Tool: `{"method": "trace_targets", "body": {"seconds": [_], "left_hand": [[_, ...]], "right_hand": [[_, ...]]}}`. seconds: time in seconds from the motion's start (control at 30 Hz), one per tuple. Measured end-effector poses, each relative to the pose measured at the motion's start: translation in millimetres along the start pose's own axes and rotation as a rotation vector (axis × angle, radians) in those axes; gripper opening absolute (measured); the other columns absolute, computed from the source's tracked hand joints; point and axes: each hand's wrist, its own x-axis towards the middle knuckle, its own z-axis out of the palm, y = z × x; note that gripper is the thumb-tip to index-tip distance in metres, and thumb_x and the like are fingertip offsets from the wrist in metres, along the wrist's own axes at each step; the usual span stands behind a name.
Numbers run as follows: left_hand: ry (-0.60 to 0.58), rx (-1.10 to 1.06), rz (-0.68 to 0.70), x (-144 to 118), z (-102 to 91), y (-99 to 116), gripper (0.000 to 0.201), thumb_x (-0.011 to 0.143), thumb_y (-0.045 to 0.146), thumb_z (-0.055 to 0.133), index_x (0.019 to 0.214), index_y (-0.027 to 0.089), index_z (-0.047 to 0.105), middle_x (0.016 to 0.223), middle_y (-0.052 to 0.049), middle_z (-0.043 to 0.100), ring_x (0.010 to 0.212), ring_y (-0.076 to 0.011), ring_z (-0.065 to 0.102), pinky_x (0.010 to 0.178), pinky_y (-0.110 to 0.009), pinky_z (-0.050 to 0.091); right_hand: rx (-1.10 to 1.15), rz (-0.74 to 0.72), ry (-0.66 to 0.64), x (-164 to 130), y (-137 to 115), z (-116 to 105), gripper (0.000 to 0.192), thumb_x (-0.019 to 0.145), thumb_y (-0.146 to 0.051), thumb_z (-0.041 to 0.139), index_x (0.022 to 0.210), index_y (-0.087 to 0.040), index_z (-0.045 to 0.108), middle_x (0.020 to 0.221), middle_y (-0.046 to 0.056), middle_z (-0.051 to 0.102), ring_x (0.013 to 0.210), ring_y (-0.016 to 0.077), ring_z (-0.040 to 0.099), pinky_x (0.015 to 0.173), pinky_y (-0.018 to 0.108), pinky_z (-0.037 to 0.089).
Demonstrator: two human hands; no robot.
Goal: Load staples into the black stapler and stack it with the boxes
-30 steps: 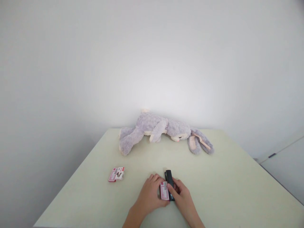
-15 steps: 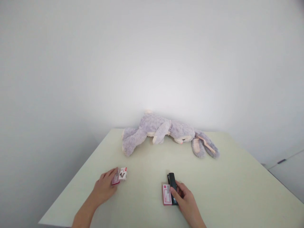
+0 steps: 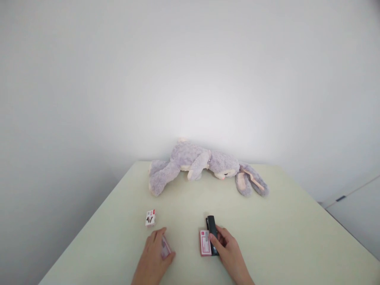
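Since half a second ago the left hand (image 3: 154, 257) has drawn back from the bench's left side toward the near edge, carrying a small pink staple box (image 3: 165, 248) curled in its fingers; a white-and-red staple box (image 3: 150, 217) lies behind, alone. The right hand (image 3: 227, 249) rests on the black stapler (image 3: 211, 233), fingers lightly closed over it, seemingly steadying it. A flat pink box (image 3: 204, 242) lies touching the stapler's left side. A grey plush rabbit (image 3: 204, 166) lies along the far edge.
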Motion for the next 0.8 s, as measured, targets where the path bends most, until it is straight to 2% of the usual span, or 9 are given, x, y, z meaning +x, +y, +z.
{"method": "trace_targets", "body": {"seconds": [0.1,0.23,0.4,0.47,0.53,0.6,0.67,0.73,0.8], "left_hand": [[-0.085,-0.222,0.161,3,7.8,50,0.074,0.071,0.023,0.067,0.142,0.021,0.045,0.14,-0.009,0.055,0.132,-0.025,0.049,0.117,-0.037,0.034],[-0.167,-0.331,0.336,12,17.4,105,0.071,0.068,0.018,0.07,0.135,0.027,0.052,0.131,-0.006,0.061,0.123,-0.0244,0.055,0.11,-0.036,0.042],[-0.194,-0.345,0.374,20,33.1,124,0.084,0.065,0.018,0.076,0.144,0.028,0.049,0.136,-0.006,0.06,0.127,-0.0259,0.054,0.112,-0.038,0.043],[-0.173,-0.363,0.401,20,34.1,115,0.092,0.067,0.025,0.08,0.151,0.029,0.042,0.146,-0.008,0.055,0.134,-0.0276,0.05,0.116,-0.042,0.04],[-0.029,-0.369,0.35,22,25.8,95,0.079,0.074,0.039,0.078,0.147,0.031,0.048,0.148,-0.005,0.055,0.137,-0.0277,0.049,0.118,-0.043,0.038],[0.246,-0.341,0.141,28,6.9,62,0.051,0.086,0.054,0.062,0.13,0.031,0.064,0.137,-0.004,0.064,0.129,-0.027,0.055,0.116,-0.043,0.041],[0.415,-0.314,-0.087,38,-18.2,22,0.06,0.091,0.063,0.045,0.127,0.018,0.063,0.13,-0.014,0.066,0.12,-0.0334,0.059,0.109,-0.053,0.043],[0.472,-0.302,-0.251,48,-40.1,-13,0.069,0.091,0.067,0.038,0.131,0.014,0.06,0.119,-0.017,0.07,0.103,-0.0365,0.066,0.096,-0.059,0.048],[0.417,-0.322,-0.291,58,-50.0,-34,0.063,0.086,0.069,0.047,0.116,0.018,0.069,0.102,-0.012,0.076,0.089,-0.034,0.07,0.087,-0.052,0.052]], "right_hand": [[-0.002,-0.013,0.007,0,1,0,0.049,0.092,-0.058,0.062,0.123,-0.021,0.071,0.08,-0.001,0.054,0.07,0.0181,0.05,0.064,0.03,0.042],[-0.007,-0.032,0.002,0,0,0,0.049,0.093,-0.058,0.059,0.124,-0.021,0.071,0.08,0.0,0.057,0.071,0.019,0.053,0.066,0.031,0.044],[0.003,-0.065,-0.042,-2,-3,-4,0.046,0.098,-0.056,0.053,0.125,-0.023,0.07,0.088,0.003,0.064,0.079,0.0213,0.061,0.072,0.033,0.05],[0.025,-0.081,-0.035,-6,1,-4,0.046,0.1,-0.054,0.051,0.131,-0.023,0.067,0.097,0.006,0.067,0.085,0.0225,0.064,0.078,0.034,0.053],[0.047,-0.092,0.015,-13,9,-3,0.048,0.101,-0.051,0.049,0.139,-0.024,0.06,0.109,0.008,0.068,0.094,0.0239,0.067,0.083,0.035,0.055],[0.035,-0.121,0.085,-22,19,1,0.053,0.1,-0.048,0.051,0.147,-0.025,0.051,0.124,0.011,0.065,0.111,0.0265,0.066,0.092,0.038,0.056],[-0.031,-0.176,0.151,-30,30,7,0.063,0.097,-0.046,0.058,0.154,-0.027,0.041,0.142,0.012,0.057,0.131,0.03,0.056,0.107,0.044,0.05],[-0.13,-0.245,0.188,-36,38,15,0.077,0.091,-0.042,0.065,0.159,-0.028,0.031,0.157,0.011,0.045,0.145,0.0336,0.042,0.119,0.051,0.038],[-0.226,-0.293,0.183,-39,41,23,0.089,0.087,-0.037,0.068,0.162,-0.027,0.022,0.163,0.011,0.037,0.15,0.036,0.034,0.121,0.055,0.033]]}}
